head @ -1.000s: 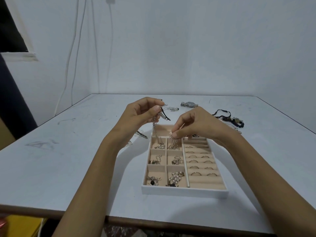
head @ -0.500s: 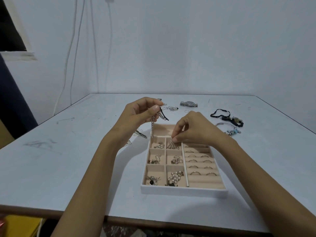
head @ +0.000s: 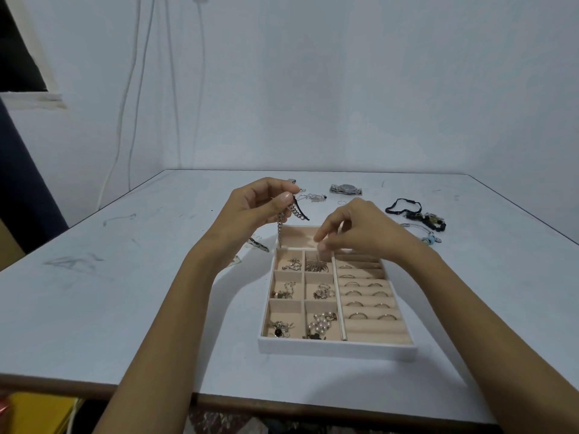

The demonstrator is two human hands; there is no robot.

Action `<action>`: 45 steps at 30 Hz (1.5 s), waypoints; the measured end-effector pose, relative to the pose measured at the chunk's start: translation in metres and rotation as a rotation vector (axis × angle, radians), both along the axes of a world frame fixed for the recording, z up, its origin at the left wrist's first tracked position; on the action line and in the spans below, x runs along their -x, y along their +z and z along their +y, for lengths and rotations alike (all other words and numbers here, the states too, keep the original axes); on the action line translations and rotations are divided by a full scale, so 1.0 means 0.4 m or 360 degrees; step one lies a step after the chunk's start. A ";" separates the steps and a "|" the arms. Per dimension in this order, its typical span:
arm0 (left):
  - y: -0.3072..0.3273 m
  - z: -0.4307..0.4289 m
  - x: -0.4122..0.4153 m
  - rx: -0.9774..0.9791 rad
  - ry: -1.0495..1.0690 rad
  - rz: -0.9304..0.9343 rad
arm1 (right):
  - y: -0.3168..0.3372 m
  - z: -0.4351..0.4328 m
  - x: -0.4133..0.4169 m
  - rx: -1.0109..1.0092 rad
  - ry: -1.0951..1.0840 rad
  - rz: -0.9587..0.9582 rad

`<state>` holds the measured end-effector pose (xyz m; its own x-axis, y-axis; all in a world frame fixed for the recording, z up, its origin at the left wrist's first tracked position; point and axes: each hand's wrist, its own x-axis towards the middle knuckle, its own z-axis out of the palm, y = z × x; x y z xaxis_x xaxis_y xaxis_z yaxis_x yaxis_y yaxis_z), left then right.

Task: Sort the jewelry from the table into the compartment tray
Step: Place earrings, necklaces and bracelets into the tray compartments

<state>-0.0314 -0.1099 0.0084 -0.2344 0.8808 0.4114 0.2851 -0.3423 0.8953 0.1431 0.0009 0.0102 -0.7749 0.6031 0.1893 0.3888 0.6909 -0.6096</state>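
Observation:
A white compartment tray (head: 336,348) with beige lining stands on the table before me. My left hand (head: 257,208) is raised over its far left corner. It pinches a silver chain (head: 279,233) that dangles toward the tray's long back compartment. My right hand (head: 357,230) hovers over the tray's back. Its thumb and forefinger are loosely bent a little above a fan-shaped earring (head: 316,265), which lies in a top compartment. The other small compartments hold earrings and a pearl piece (head: 319,324). Several rings (head: 368,294) sit in the slotted right column.
Beyond the tray lie a silver watch (head: 346,189), a silver winged piece (head: 313,197), a small ring (head: 341,202), a black cord bracelet (head: 413,214) and a bangle with blue beads (head: 429,239). Two patterned clips (head: 257,244) lie left of the tray. The table's front edge runs near me.
My right hand lowered the fan-shaped earring into the top compartment, then lifted slightly while the earring stayed there. My left hand kept holding the chain in place.

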 end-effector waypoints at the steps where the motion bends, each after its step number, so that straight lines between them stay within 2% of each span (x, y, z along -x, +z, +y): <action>1: -0.001 0.000 -0.001 0.0008 -0.0005 0.0003 | 0.008 0.006 -0.009 0.0004 -0.0012 0.0048; 6: -0.004 0.001 -0.003 0.0072 -0.0045 0.0006 | 0.012 0.058 -0.059 0.0065 -0.0273 0.0264; 13: -0.012 0.003 -0.004 0.0288 -0.0022 0.0178 | -0.050 0.122 -0.083 0.0106 -0.0476 0.0143; 19: -0.017 -0.002 0.008 0.0463 0.0002 0.0384 | -0.051 0.128 -0.083 0.0085 -0.0480 0.0138; 29: -0.037 0.002 0.025 0.0584 0.0148 0.0631 | -0.050 0.127 -0.083 0.0093 -0.0457 0.0130; 35: -0.037 0.003 0.009 0.0507 0.0092 0.0791 | -0.050 0.128 -0.081 0.0092 -0.0452 0.0115; 42: -0.037 0.009 0.007 0.0475 -0.0021 0.0704 | -0.050 0.126 -0.081 0.0069 -0.0446 0.0098; 45: -0.036 0.008 0.011 0.0474 0.0011 0.0773 | -0.050 0.126 -0.082 0.0060 -0.0448 0.0089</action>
